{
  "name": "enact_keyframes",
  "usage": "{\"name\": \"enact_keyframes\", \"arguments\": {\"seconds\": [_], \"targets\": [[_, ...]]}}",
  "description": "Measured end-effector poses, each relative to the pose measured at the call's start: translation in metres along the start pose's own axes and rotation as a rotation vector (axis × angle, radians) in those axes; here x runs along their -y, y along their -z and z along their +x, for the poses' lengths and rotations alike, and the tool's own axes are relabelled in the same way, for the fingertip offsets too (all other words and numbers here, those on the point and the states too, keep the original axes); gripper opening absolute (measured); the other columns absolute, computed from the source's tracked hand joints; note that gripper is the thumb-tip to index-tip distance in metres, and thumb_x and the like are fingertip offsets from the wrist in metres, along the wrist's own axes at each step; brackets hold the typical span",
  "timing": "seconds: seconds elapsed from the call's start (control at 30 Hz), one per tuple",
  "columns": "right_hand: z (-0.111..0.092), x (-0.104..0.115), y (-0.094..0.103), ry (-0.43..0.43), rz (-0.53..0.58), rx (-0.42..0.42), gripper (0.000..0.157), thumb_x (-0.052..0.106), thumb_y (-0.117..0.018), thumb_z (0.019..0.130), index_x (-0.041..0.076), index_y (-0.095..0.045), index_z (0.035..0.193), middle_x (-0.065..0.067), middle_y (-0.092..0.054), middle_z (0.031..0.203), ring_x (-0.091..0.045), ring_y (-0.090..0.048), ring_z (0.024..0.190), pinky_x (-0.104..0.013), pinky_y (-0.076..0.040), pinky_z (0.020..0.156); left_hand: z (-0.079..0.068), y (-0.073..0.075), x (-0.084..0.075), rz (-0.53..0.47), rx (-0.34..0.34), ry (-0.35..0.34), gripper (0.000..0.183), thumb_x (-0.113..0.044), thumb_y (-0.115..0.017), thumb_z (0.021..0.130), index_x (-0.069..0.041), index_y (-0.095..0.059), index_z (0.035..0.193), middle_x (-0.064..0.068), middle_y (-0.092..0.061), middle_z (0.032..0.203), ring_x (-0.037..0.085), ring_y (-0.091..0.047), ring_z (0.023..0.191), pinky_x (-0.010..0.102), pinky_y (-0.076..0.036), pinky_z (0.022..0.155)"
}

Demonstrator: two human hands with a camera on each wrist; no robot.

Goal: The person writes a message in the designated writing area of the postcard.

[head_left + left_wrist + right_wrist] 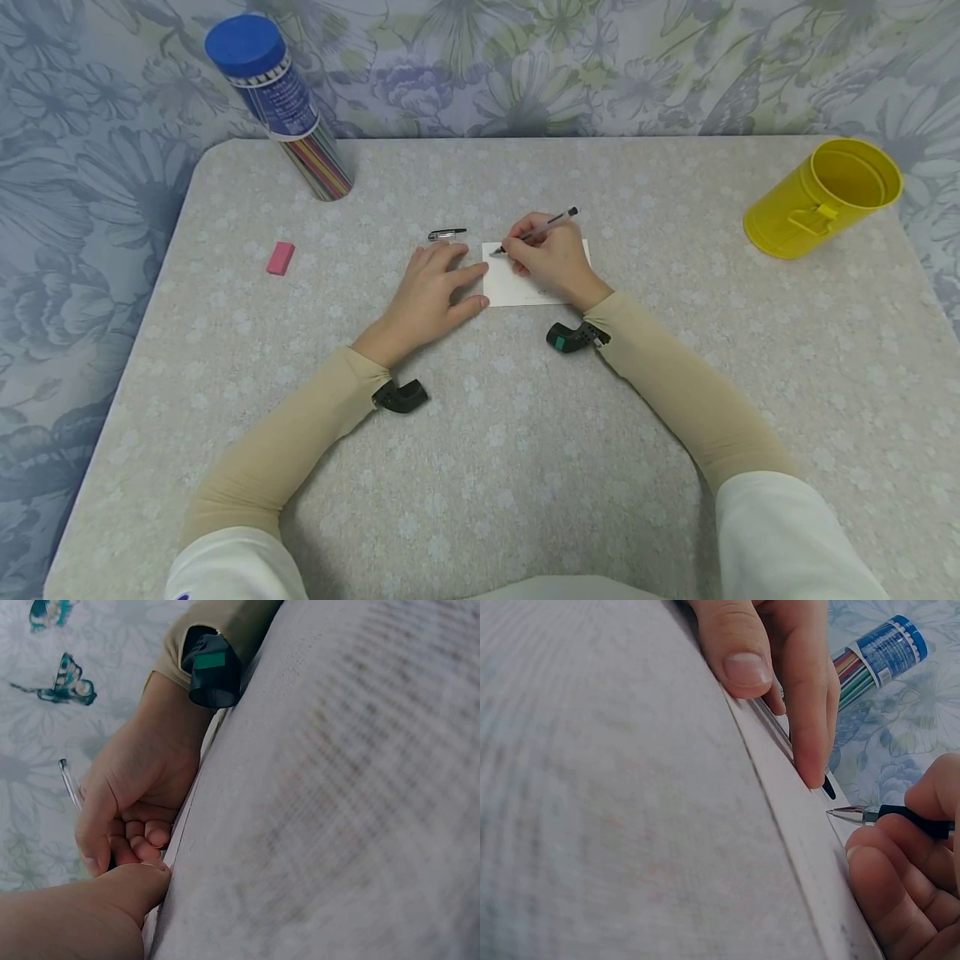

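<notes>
Between the thumb and fingers of my right hand (553, 258) is a pen (546, 227), its tip down at the upper left part of a small white card (517, 287). In the right wrist view the tip of the pen (847, 813) meets or nearly meets the card (780, 787). My left hand (431, 296) lies flat with fingers spread, its thumb and a fingertip on the card's left edge. Just beyond the left fingers lies a black pen cap (447, 234) with a clip. The right palm covers part of the card.
A pink eraser (281, 258) lies at the left. Behind it stands a clear tube of coloured pencils (300, 125) with a blue lid. A yellow cup (795, 208) with a handle stands at the far right. Patterned wallpaper (525, 67) borders the table's back edge.
</notes>
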State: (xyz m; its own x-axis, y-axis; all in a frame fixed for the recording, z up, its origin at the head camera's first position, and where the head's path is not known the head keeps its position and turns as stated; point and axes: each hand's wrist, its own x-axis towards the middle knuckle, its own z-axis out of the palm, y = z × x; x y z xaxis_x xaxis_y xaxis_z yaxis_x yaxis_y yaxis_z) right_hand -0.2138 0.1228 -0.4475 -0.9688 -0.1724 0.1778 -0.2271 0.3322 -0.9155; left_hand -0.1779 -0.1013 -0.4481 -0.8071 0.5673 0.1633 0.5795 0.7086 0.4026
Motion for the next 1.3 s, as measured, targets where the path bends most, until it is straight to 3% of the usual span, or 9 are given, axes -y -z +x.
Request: {"name": "enact_keyframes", "arguments": {"seconds": [0.9,1.3], "targets": [[0.0001,-0.0008,-0.0005,0.019,0.017,0.004,0.011,0.009,-0.069,0.091,0.002,-0.071,0.083,-0.009,-0.067,0.062,-0.010,-0.060,0.049,-0.020,-0.049,0.050,0.0001,0.0011,-0.0018,0.000,-0.002,0.012,0.049,-0.038,-0.070,0.096,-0.011,-0.066,0.137,0.023,-0.052,0.149,0.047,-0.038,0.146,0.070,-0.024,0.119],[-0.0008,-0.0011,-0.0008,-0.013,0.014,-0.003,0.011,0.011,-0.068,0.091,0.004,-0.071,0.083,-0.011,-0.067,0.064,-0.012,-0.060,0.050,-0.021,-0.050,0.051,0.0001,0.0010,-0.0014,0.005,0.002,0.012,0.050,-0.039,-0.070,0.096,-0.012,-0.066,0.138,0.022,-0.051,0.149,0.046,-0.037,0.146,0.071,-0.024,0.119]]}}
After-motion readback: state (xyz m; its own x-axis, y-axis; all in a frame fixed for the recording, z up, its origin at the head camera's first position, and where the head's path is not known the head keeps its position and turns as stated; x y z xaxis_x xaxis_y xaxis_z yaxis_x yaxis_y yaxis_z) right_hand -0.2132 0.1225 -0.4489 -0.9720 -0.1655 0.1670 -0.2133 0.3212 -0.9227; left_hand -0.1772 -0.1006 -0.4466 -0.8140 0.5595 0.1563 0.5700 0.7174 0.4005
